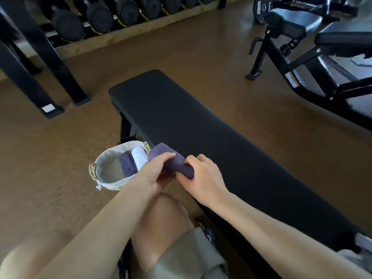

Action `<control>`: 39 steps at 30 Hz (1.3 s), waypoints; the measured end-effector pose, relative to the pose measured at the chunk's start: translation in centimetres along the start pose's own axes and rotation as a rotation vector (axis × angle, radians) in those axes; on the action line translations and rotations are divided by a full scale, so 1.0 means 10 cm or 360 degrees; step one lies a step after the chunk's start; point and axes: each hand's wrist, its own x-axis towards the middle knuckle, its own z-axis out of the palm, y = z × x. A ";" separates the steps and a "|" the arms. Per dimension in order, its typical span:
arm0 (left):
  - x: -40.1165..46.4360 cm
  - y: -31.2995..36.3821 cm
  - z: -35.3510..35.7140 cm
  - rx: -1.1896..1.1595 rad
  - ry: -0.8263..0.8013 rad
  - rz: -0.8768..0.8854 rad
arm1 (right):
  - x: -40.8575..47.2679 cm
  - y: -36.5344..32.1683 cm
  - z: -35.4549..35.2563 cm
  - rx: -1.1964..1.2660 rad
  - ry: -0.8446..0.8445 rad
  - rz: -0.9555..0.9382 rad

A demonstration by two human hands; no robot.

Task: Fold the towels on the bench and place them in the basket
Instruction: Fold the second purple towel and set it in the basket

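A folded purple towel (169, 158) hangs in the air at the near-left edge of the black bench (201, 125), just right of the basket. My left hand (153, 174) grips its left side and my right hand (201, 174) grips its right end. The fabric-lined basket (106, 168) stands on the floor left of the bench. Inside it lie a folded purple towel (126, 164) and a folded white towel (140, 158), side by side. My left wrist covers part of the basket's near rim.
My bare knee (167, 222) is below the hands. A dumbbell rack (100, 19) stands at the back left, with its black legs on the brown floor. Another exercise machine (302, 57) stands at the right. A pale cloth (362, 250) shows at the bench's near-right end.
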 end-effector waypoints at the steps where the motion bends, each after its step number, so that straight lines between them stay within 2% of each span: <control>1: 0.00 0.03 -0.08 -0.0020 0.0010 0.0008 | 0.02 -0.09 0.04 0.0034 -0.0025 -0.0007; 6: 0.08 0.34 -0.60 -0.0083 0.0143 0.0112 | 0.33 -0.56 0.25 0.0475 -0.0266 0.0128; 10: 0.20 0.60 -1.14 -0.0081 0.0386 0.0189 | 0.74 -0.88 0.55 0.0839 -0.0527 0.0294; 15: 0.44 0.84 -1.68 0.0026 0.0406 0.0252 | 1.23 -1.19 1.15 0.1176 -0.0582 0.0549; 20: 1.00 0.92 -2.14 0.0086 0.0422 0.0258 | 1.71 -1.24 1.93 0.1460 -0.0853 0.0892; 23: 1.51 0.86 -2.39 0.0230 0.0448 0.0262 | 1.98 -1.18 2.41 0.1226 -0.0894 0.0913; 28: 2.41 0.69 -2.70 0.1004 0.0699 0.0211 | 2.36 -0.98 3.22 0.0699 -0.0889 0.0676; 31: 2.84 0.52 -2.79 0.1292 0.0761 0.0164 | 2.46 -0.83 3.66 0.0434 -0.0867 0.0564; 35: 3.27 0.26 -2.92 0.1576 0.0798 0.0220 | 2.54 -0.68 4.05 0.0384 -0.0848 0.0542; 39: 3.48 0.06 -2.98 0.1818 0.0716 0.0359 | 2.60 -0.55 4.31 0.0286 -0.0862 0.0542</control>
